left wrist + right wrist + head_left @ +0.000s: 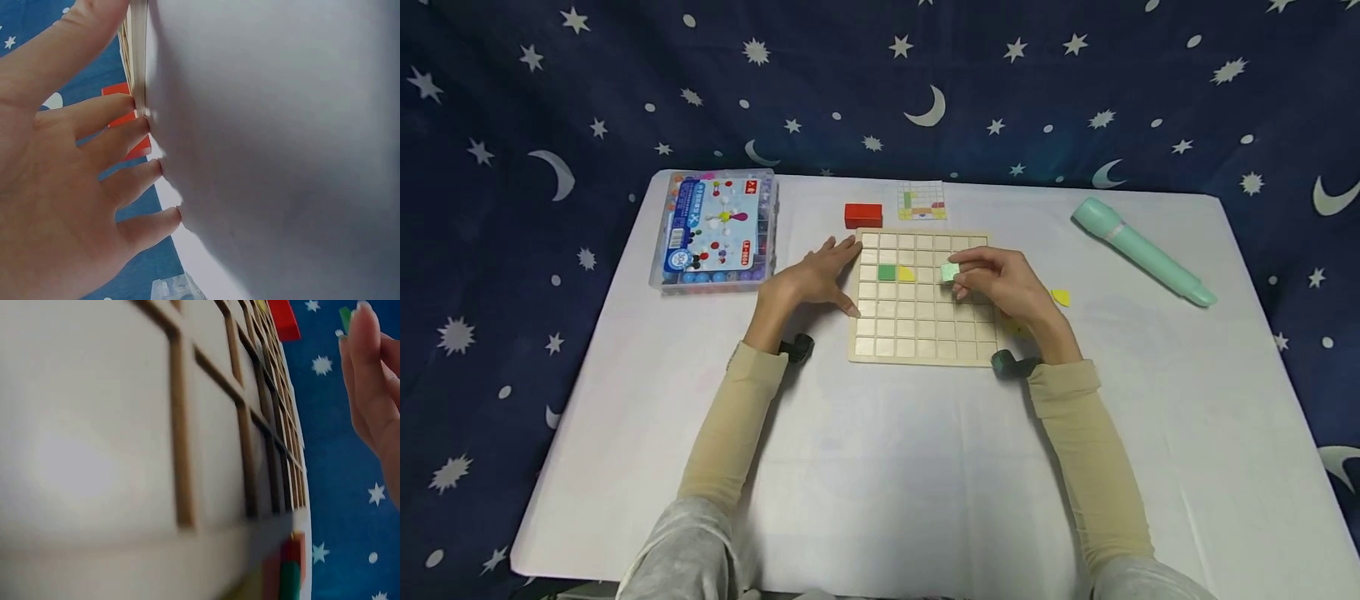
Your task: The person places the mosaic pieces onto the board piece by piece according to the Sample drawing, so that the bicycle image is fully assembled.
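A pale wooden grid board (925,331) lies on the white table. My left hand (816,279) rests along its left edge with fingers spread; the left wrist view shows fingertips at the board's side and the tabletop. Over the right half of the grid, my right hand (1009,287) pinches a light green square piece (950,272) between thumb and fingers. In the right wrist view, a green corner of it (345,319) peeks out at the fingertips. A green square (887,272) and a yellow piece with a curved side (906,273) sit in neighbouring cells at the left.
Behind the board are a red block (863,216) and a printed grid card (922,200). A clear case of beads (715,229) stands at the back left. On the right lie a mint-green tube (1150,257) and a yellow piece (1060,297); more yellow shows under the right wrist.
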`<act>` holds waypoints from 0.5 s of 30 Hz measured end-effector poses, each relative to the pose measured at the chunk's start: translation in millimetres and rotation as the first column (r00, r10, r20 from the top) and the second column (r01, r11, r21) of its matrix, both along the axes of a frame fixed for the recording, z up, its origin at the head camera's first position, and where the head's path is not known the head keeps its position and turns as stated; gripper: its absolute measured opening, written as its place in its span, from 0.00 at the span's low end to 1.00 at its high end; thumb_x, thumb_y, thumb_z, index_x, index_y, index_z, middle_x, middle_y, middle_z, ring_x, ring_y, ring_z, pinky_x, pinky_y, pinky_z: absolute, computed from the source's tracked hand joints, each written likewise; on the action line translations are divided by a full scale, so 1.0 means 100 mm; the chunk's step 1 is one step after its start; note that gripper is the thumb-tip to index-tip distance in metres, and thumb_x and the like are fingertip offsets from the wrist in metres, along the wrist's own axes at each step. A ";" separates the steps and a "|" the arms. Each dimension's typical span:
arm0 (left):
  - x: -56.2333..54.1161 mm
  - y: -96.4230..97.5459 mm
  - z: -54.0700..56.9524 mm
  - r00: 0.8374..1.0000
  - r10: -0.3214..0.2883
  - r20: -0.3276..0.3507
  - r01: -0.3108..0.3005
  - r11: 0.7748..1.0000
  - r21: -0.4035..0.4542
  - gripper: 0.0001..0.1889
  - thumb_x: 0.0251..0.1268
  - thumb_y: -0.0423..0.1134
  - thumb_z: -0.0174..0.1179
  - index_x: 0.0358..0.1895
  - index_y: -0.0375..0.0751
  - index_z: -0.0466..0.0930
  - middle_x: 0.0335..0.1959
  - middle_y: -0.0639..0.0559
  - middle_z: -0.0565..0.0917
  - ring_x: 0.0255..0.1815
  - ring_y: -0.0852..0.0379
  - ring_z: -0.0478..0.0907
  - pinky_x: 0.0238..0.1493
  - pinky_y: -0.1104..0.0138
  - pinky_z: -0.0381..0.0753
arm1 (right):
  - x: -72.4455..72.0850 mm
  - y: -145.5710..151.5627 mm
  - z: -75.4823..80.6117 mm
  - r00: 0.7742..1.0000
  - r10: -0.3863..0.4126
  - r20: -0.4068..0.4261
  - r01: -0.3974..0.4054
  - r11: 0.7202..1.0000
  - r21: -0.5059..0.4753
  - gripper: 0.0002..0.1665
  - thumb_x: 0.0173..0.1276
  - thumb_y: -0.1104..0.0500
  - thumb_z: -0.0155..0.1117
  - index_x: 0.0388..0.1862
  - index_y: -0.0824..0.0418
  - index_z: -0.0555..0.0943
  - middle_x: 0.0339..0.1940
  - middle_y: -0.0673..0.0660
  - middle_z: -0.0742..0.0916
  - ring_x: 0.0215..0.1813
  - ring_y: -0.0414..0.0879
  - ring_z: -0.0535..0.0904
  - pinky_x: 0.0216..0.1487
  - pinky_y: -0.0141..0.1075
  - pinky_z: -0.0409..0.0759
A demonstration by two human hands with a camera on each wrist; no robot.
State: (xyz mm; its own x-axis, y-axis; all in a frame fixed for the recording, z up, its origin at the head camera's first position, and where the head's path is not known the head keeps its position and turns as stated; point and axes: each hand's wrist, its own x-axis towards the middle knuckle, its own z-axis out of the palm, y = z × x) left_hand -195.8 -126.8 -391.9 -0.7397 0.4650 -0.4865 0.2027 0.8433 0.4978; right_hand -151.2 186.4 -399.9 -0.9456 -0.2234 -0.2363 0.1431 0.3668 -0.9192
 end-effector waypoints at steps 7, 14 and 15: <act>0.03 -0.04 -0.03 1.000 0.007 0.014 -0.007 1.000 0.011 0.63 0.53 0.46 0.80 0.85 0.45 0.41 0.87 0.50 0.38 0.87 0.46 0.28 0.85 0.48 0.31 | 0.05 -0.20 -0.05 0.996 0.080 0.047 -0.079 0.996 -0.032 0.21 0.73 0.65 0.63 0.64 0.62 0.81 0.43 0.61 0.91 0.43 0.53 0.90 0.56 0.32 0.83; 0.00 -0.02 -0.04 1.000 0.017 0.011 -0.017 1.000 -0.003 0.63 0.52 0.47 0.80 0.85 0.47 0.42 0.87 0.51 0.38 0.87 0.48 0.28 0.85 0.49 0.32 | 0.04 -0.31 -0.02 0.994 0.104 0.043 -0.105 0.994 0.019 0.20 0.73 0.65 0.63 0.62 0.62 0.82 0.42 0.61 0.90 0.40 0.54 0.90 0.53 0.31 0.84; 0.00 -0.02 -0.03 1.000 0.019 0.012 -0.019 1.000 -0.001 0.63 0.52 0.46 0.80 0.85 0.47 0.42 0.87 0.51 0.38 0.87 0.48 0.28 0.85 0.48 0.32 | 0.02 -0.33 -0.01 0.993 0.110 0.041 -0.111 0.993 0.028 0.19 0.73 0.65 0.63 0.62 0.62 0.82 0.41 0.62 0.90 0.40 0.55 0.90 0.52 0.32 0.84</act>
